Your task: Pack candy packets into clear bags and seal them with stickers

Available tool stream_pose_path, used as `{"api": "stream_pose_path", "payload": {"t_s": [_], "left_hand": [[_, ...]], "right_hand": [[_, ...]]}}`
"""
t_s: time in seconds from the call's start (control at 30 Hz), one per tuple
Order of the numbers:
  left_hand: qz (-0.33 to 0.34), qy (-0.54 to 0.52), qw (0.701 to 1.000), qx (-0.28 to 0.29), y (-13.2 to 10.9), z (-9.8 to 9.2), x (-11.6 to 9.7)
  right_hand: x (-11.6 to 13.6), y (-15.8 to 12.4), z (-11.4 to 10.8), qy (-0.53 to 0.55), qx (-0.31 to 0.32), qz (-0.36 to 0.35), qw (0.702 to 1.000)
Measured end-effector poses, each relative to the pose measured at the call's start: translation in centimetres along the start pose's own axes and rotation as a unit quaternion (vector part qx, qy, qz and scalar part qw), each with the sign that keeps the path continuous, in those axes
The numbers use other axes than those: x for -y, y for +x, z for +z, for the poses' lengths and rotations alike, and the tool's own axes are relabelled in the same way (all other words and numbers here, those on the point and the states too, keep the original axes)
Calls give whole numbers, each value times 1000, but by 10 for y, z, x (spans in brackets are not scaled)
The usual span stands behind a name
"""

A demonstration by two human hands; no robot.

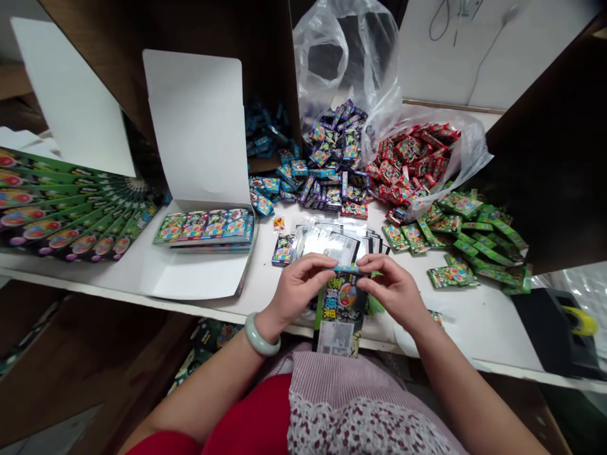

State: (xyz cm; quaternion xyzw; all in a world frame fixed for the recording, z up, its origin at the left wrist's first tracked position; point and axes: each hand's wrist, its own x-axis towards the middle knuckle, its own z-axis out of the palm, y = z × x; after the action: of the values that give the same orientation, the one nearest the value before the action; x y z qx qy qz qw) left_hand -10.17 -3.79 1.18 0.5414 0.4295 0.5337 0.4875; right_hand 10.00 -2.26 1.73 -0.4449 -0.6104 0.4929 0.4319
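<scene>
My left hand [303,284] and my right hand [391,284] pinch the top edge of a black printed packet [344,306] between fingers and thumbs. The packet hangs over the table's front edge, and a thin blue strip shows along its top. Behind it lies a spread of silvery and black packets [327,243]. A small dark box [283,249] lies left of these, near a tiny red and yellow piece [279,223]. An open white carton [199,272] at the left holds rows of small coloured boxes [206,227].
Purple boxes [332,142] and red boxes [408,158] are heaped by clear plastic bags [379,38]. Blue boxes [265,142] lie behind the carton, green ones [488,240] at the right. Fanned green cards [71,215] are far left, a black tape dispenser [550,328] far right.
</scene>
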Motion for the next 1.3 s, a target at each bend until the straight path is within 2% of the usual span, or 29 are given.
{"api": "stream_pose_path", "payload": {"t_s": [0.07, 0.23, 0.37, 0.6, 0.83, 0.93, 1.07, 1.17, 1.3], "left_hand": [[12, 12, 1000, 10, 1, 0, -4], [-29, 42, 999, -13, 9, 3, -14], [-23, 45, 999, 2, 12, 0, -16], [35, 58, 994, 91, 8, -12, -14], [20, 63, 992, 108, -4, -20, -4], [2, 70, 993, 92, -8, -16, 1], [-8, 72, 995, 64, -7, -12, 4], [-2, 86, 994, 70, -6, -12, 5], [17, 118, 990, 70, -5, -12, 5]], "right_hand": [[6, 1, -1, -24, 11, -9, 1000], [20, 12, 4, -30, 36, 79, 996], [25, 15, 4, -32, 71, 82, 994], [23, 15, -3, -71, 103, 30, 992], [21, 1, -11, -188, 149, -116, 964], [11, -8, -8, -197, 104, -121, 967], [-2, -14, 1, -137, 25, -80, 987], [-5, -15, 10, -94, -8, -78, 992], [-1, -16, 17, -107, -34, -102, 988]]}}
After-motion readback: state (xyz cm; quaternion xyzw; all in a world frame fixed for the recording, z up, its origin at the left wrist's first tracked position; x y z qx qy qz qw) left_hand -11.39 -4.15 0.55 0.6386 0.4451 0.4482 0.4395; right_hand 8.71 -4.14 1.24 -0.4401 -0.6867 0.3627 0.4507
